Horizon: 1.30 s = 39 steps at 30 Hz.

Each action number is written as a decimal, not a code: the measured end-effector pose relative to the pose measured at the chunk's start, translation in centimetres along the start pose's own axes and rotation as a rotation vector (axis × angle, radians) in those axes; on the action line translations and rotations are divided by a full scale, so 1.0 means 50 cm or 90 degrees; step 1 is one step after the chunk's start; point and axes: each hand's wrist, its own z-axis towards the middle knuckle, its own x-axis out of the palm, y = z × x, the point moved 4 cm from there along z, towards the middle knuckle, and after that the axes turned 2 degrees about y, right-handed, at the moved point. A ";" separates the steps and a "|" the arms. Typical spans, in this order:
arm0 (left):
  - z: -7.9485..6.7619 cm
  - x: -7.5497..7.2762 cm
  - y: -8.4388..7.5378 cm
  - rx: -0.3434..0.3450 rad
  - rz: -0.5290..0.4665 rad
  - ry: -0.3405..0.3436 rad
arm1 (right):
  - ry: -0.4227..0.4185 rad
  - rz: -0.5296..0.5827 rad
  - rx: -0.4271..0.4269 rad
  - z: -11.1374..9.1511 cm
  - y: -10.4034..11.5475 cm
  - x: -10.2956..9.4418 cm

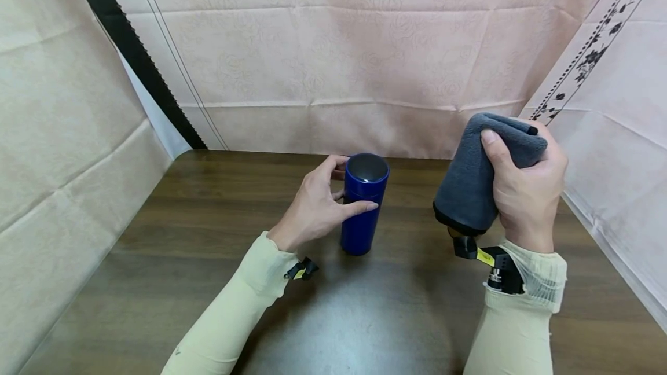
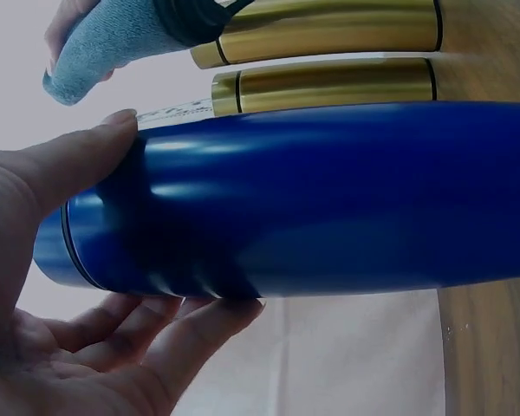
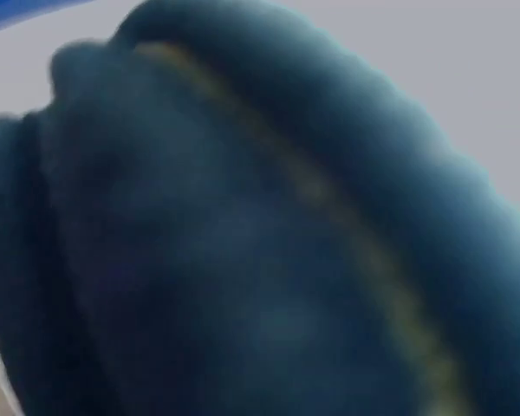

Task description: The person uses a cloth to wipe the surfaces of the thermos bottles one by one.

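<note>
A blue thermos with a dark top stands upright on the wooden table. My left hand grips its upper part, thumb on the near side and fingers around the back. Seen from the left wrist, the thermos lies sideways across the picture between thumb and fingers. To the right, my right hand holds a folded grey-blue cloth, its thumb pressed on the front. This cloth fills most of the right wrist view, close and blurred, and hides the right fingers there.
Two gold cylinders appear beyond the thermos in the left wrist view; in the head view the cloth and right arm mostly hide that spot. The wooden table meets pale hanging cloth sheets at the back and sides.
</note>
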 end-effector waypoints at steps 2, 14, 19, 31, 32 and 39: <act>0.001 0.000 0.002 -0.005 -0.003 0.004 | 0.006 -0.003 -0.010 -0.001 0.004 0.003; 0.000 -0.002 0.026 0.003 0.013 -0.021 | 0.053 -0.043 -0.012 -0.005 0.005 0.007; -0.005 0.002 0.041 0.008 0.036 -0.024 | 0.077 -0.059 -0.010 -0.008 -0.004 0.008; -0.010 0.016 0.065 0.038 0.003 -0.016 | 0.165 -0.247 0.043 -0.024 -0.004 0.027; -0.010 0.017 0.065 0.037 0.001 -0.017 | 0.172 -0.267 0.047 -0.024 -0.004 0.027; -0.008 0.009 0.055 0.047 0.007 -0.024 | 0.237 -0.338 0.061 -0.023 -0.019 0.036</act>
